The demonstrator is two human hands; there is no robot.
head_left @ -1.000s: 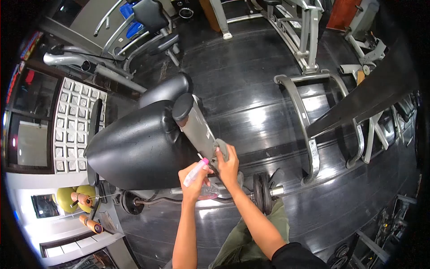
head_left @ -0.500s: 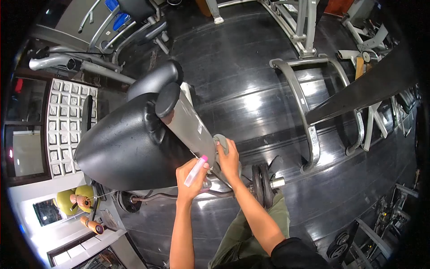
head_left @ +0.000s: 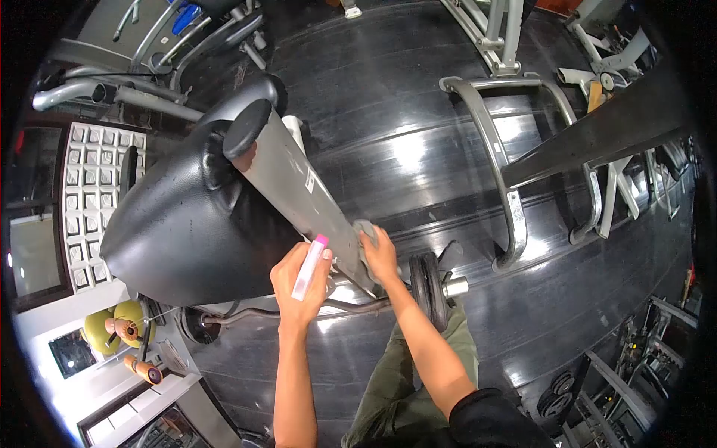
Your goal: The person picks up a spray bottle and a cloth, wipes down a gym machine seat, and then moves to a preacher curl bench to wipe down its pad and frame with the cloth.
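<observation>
My left hand (head_left: 299, 287) is closed around a small clear spray bottle (head_left: 308, 270) with a pink top, held near the lower end of a grey metal post (head_left: 302, 193). My right hand (head_left: 380, 257) presses a grey cloth (head_left: 364, 230) to the right side of that post, close to its base. Part of the cloth is hidden under my fingers. A black oval cap (head_left: 247, 128) covers the post's upper end. To the left, a black padded bench (head_left: 175, 224) sits against the post.
A curved barbell (head_left: 254, 322) with black weight plates (head_left: 428, 291) lies across the floor just below my hands. A grey metal frame (head_left: 485, 142) stands to the right. More gym machines line the edges, and a white block screen (head_left: 101, 201) is at left.
The view has shifted, so the bench and post appear further left. My left hand still grips the spray bottle. My right hand keeps the cloth against the post near its base.
</observation>
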